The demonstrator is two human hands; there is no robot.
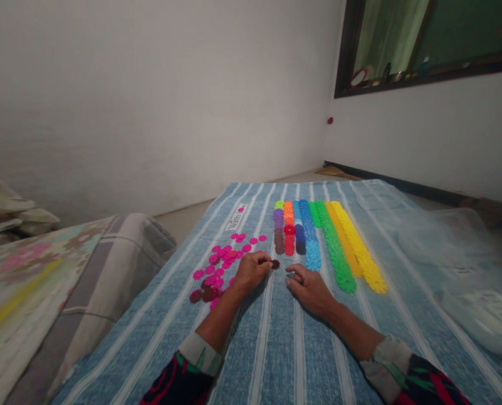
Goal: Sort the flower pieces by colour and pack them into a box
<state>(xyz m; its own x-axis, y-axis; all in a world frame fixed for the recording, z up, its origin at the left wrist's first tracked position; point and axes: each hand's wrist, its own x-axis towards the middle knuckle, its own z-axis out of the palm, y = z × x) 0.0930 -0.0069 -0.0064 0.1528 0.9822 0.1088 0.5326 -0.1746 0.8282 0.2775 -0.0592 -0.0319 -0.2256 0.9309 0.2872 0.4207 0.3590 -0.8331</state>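
Between the fingertips of my left hand (pixel 253 271) is a dark brown disc (pixel 275 264), held just above the striped cloth. My right hand (pixel 310 286) is beside it with nothing in it, thumb and forefinger apart. Beyond my hands, a brown row of overlapping discs (pixel 279 241) lies below purple and lime ones. To its right run red and orange discs (pixel 289 243), blue discs (pixel 313 257), green discs (pixel 339 273) and yellow discs (pixel 367 267). Loose pink discs (pixel 217 271) are scattered left of my left hand, with a few loose brown discs (pixel 207 293) among them.
A paper strip reading "With" (pixel 236 220) lies behind the pink discs. Clear plastic containers (pixel 443 236) stand on the right side of the blue striped cloth (pixel 158 343). A bed or padded surface with a flowered cover (pixel 27 264) is at the left. White walls rise behind.
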